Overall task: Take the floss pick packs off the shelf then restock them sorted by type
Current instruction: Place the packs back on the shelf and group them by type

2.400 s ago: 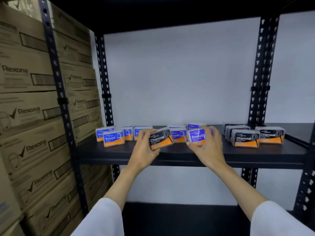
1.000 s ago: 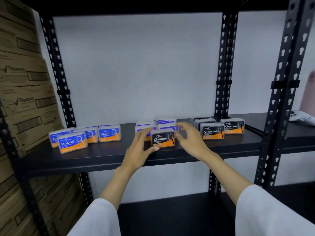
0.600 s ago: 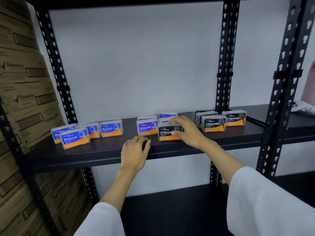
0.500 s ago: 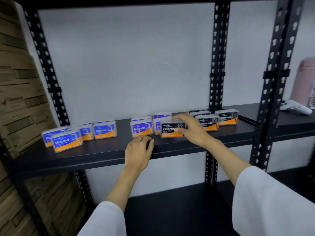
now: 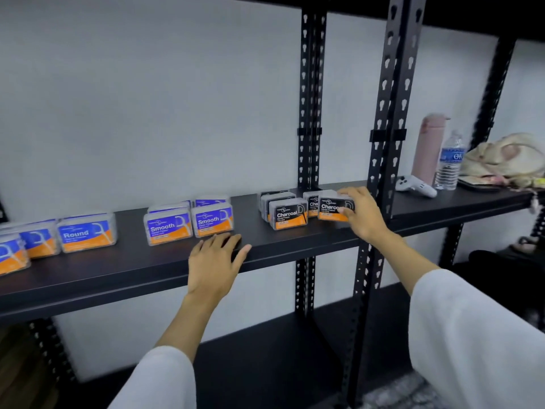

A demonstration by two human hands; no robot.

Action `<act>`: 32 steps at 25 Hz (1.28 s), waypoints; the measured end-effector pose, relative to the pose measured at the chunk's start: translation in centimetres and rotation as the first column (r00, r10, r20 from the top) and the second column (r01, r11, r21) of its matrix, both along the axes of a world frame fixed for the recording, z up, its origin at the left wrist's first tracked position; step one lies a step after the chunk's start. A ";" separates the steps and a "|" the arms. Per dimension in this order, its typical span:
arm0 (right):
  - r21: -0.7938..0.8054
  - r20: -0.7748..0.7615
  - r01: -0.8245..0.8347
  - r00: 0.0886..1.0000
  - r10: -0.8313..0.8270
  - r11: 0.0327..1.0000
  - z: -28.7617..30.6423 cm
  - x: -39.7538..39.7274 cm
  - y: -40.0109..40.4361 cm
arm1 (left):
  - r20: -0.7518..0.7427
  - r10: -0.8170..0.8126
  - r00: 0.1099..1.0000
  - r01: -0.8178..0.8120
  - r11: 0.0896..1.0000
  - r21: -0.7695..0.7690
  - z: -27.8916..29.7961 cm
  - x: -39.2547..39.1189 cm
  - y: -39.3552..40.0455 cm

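Gripping a Charcoal pack (image 5: 334,208) at the shelf's (image 5: 141,267) right end, right hand (image 5: 364,215) fingers curled around it, left hand (image 5: 213,262) flat on shelf edge, fingers relaxed, Smooth packs (image 5: 188,222) centre, Round packs (image 5: 85,235) left.

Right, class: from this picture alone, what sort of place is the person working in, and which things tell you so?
Probably a stockroom or storage area. A black metal shelf on slotted uprights holds floss pick packs grouped by type, and a pink flask and water bottle sit on the neighbouring shelf.

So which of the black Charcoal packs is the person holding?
The rightmost Charcoal pack, at the front; the right hand grips it, while the other Charcoal packs stand untouched.
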State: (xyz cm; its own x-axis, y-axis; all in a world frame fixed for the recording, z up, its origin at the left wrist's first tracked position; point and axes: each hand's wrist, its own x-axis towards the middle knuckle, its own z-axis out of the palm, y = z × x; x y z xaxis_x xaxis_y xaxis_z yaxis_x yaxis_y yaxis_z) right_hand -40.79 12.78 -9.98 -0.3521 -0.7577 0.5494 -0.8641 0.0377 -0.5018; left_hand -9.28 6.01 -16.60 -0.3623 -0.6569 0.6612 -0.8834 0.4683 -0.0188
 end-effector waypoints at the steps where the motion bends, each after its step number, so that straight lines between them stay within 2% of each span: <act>1: 0.025 -0.002 -0.002 1.000 0.002 1.000 -0.6 0.2 -0.4 | -0.005 -0.001 1.000 0.001 1.000 0.005 0.0 -0.1 0.0; 4: 0.015 0.026 -0.001 1.000 0.001 1.000 -1.5 0.9 -1.3 | -0.011 0.009 1.000 -0.008 1.000 0.021 0.0 0.1 0.0; 15: 0.021 -0.015 -0.005 1.000 0.005 1.000 -1.5 1.7 -5.2 | 0.008 0.041 0.999 -0.041 0.996 0.075 0.1 0.0 0.0; 24: -0.010 -0.040 -0.013 0.999 0.012 1.000 -0.7 3.2 -2.2 | 0.024 0.023 0.999 -0.026 0.986 0.163 0.9 0.0 0.8; 26: -0.042 -0.032 -0.052 0.998 0.051 0.998 -0.2 4.5 -0.9 | -0.080 -0.071 0.994 0.090 0.962 0.259 1.7 0.5 1.2; 28: -0.071 -0.007 -0.098 0.995 0.097 0.993 0.4 6.2 0.6 | -0.256 -0.141 0.956 0.219 0.926 0.309 2.8 1.3 2.2; 30: -0.077 0.025 -0.167 0.985 0.169 0.983 0.7 8.3 2.1 | -0.371 -0.136 0.919 0.243 0.935 0.259 4.0 2.2 3.9; 32: -0.066 0.037 -0.256 0.965 0.259 0.964 0.4 10.7 3.6 | -0.381 -0.116 0.917 0.211 0.953 0.219 4.8 3.1 6.3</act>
